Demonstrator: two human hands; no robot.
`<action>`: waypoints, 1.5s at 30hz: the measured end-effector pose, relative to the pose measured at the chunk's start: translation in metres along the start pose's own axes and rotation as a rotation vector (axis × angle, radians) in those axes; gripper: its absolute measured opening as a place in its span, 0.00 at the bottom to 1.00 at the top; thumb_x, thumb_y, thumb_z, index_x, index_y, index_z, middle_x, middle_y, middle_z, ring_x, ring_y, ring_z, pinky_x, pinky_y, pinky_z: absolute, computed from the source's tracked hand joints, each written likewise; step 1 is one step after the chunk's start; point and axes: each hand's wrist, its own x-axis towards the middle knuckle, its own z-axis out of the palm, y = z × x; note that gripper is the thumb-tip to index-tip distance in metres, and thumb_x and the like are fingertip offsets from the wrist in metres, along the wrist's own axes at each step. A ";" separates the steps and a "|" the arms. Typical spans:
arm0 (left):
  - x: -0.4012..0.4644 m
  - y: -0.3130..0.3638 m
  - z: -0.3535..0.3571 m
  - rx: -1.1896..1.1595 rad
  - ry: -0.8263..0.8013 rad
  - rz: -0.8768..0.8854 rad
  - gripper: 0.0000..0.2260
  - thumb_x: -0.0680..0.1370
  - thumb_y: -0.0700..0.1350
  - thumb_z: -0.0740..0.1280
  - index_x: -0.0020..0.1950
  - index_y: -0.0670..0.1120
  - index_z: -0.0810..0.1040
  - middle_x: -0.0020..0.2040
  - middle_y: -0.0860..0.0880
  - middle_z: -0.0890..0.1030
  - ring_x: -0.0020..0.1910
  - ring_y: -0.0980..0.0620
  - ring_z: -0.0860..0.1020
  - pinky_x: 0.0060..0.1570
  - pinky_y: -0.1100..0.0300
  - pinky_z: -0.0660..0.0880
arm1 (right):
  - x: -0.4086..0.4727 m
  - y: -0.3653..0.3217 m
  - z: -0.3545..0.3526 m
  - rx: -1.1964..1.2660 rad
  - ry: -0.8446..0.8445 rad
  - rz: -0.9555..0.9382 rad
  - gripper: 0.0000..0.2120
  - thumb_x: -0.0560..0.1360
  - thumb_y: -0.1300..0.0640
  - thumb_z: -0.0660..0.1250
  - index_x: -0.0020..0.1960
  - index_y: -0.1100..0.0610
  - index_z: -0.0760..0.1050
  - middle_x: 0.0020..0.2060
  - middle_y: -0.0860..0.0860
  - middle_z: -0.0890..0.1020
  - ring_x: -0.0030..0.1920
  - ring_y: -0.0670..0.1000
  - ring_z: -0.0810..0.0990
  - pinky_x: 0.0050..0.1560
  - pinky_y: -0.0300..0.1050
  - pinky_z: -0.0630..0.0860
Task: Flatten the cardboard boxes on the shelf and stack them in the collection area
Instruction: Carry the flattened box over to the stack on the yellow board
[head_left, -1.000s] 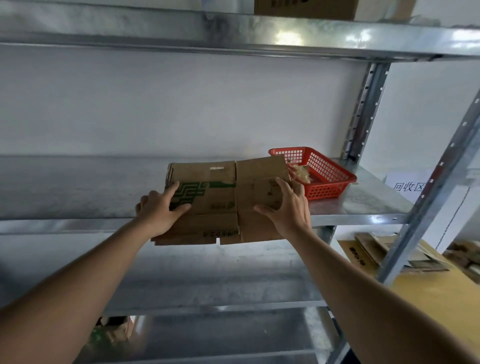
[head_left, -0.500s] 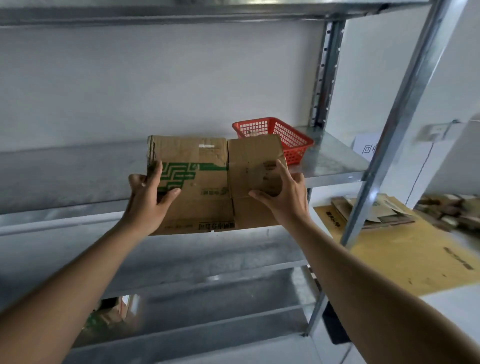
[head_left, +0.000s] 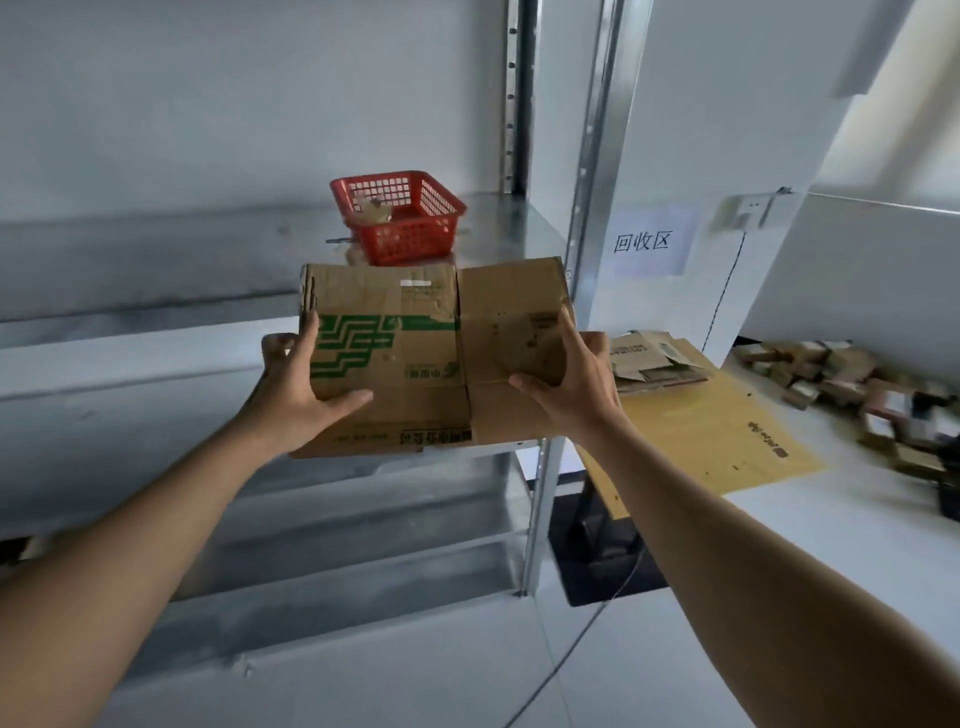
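- Currently the flattened cardboard box (head_left: 415, 358) is held up in the air in front of the metal shelf (head_left: 156, 358), clear of it, with its printed face towards the person.
- Left hand (head_left: 298, 395) grips its left edge, thumb across the front; right hand (head_left: 571, 384) grips the right panel likewise. Holding both edges likely stops the sheet from folding.
- Behind it, a red basket (head_left: 400, 215) sits on the shelf.
- To the right, a flattened stack (head_left: 654, 358) lies on a yellow mat (head_left: 717, 436) below a wall sign (head_left: 644, 241), presumably the collection area.
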 end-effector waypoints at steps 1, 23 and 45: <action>-0.003 0.010 0.015 0.006 -0.016 0.007 0.53 0.70 0.63 0.77 0.81 0.68 0.40 0.66 0.54 0.58 0.68 0.53 0.63 0.75 0.52 0.61 | -0.005 0.016 -0.012 -0.013 -0.024 0.014 0.55 0.67 0.41 0.81 0.83 0.42 0.50 0.64 0.54 0.65 0.59 0.53 0.68 0.66 0.53 0.71; 0.086 0.200 0.318 -0.036 -0.246 0.081 0.53 0.74 0.54 0.78 0.85 0.51 0.42 0.75 0.47 0.56 0.77 0.45 0.61 0.77 0.52 0.60 | 0.000 0.276 -0.180 -0.219 0.037 0.432 0.54 0.71 0.45 0.78 0.84 0.48 0.46 0.73 0.58 0.63 0.72 0.62 0.65 0.73 0.61 0.66; 0.347 0.237 0.516 0.040 -0.296 -0.190 0.52 0.74 0.52 0.78 0.85 0.50 0.45 0.77 0.46 0.57 0.78 0.42 0.59 0.78 0.43 0.61 | 0.266 0.489 -0.159 -0.259 -0.145 0.504 0.51 0.74 0.42 0.75 0.84 0.48 0.45 0.75 0.55 0.62 0.70 0.60 0.68 0.70 0.57 0.66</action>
